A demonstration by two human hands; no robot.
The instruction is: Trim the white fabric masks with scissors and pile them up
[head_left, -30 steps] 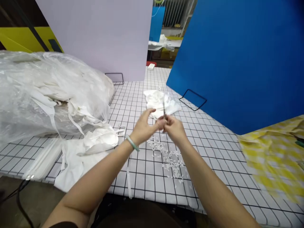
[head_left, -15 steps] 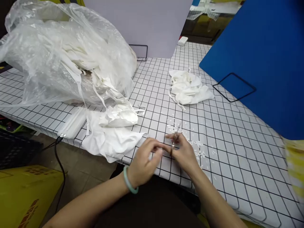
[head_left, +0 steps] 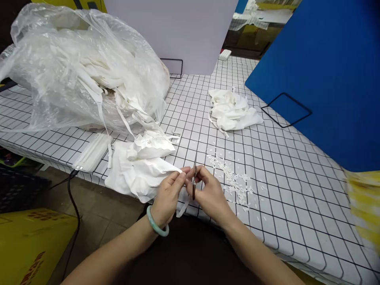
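Note:
My left hand (head_left: 168, 194), with a green bangle on the wrist, pinches a white strap (head_left: 181, 208) that hangs off the table's front edge. My right hand (head_left: 208, 194) is closed around small dark scissors (head_left: 194, 180), whose blades point up right beside my left fingertips. Just left of my hands lies a pile of white cloth pieces (head_left: 139, 168). Small white snippets (head_left: 233, 180) are scattered on the grid-patterned table (head_left: 282, 166) to the right of my hands.
A big clear plastic bag (head_left: 80, 71) stuffed with white cloth fills the left of the table. Another small heap of white cloth (head_left: 231, 111) lies further back. A blue board (head_left: 323, 67) stands at right, a pale board (head_left: 178, 31) behind. Yellow checked cloth (head_left: 366, 202) lies at far right.
My hands dropped from mid-air above the table to its front edge. My left hand took the white strap, and the scissors now stand upright against it. The view tilted down.

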